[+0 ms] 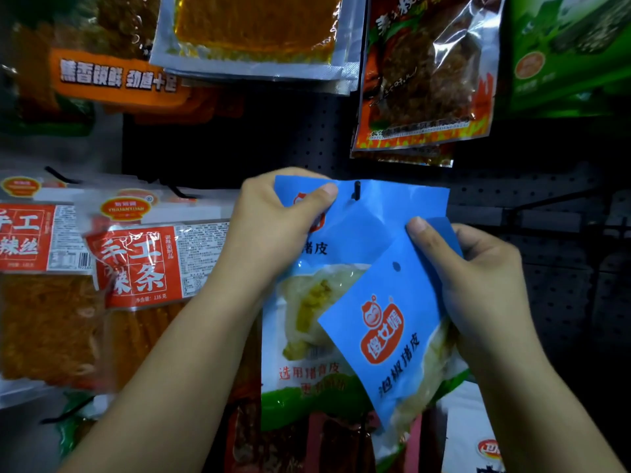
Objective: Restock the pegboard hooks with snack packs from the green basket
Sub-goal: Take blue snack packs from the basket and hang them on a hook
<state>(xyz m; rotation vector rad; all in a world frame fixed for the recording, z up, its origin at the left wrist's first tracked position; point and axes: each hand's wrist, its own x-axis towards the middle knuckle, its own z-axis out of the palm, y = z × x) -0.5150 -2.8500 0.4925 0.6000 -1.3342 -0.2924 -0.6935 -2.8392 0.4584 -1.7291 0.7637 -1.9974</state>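
Observation:
A blue snack pack [375, 213] hangs on a black peg hook [357, 190] whose tip pokes through its top hole. My left hand [273, 227] pinches that pack's upper left corner between thumb and fingers. My right hand [478, 268] grips a second blue snack pack [386, 322] by its top right edge, tilted, lying in front of the hung pack's lower right. Its punched hole [396, 266] is free, below and right of the hook. The green basket is not in view.
A dark pegboard [546, 199] fills the background. Red-and-white spicy strip packs [136, 264] hang at left. An orange pack [252, 29], a red flame-print pack [426, 73] and a green pack [566, 52] hang above. More packs hang below the hands.

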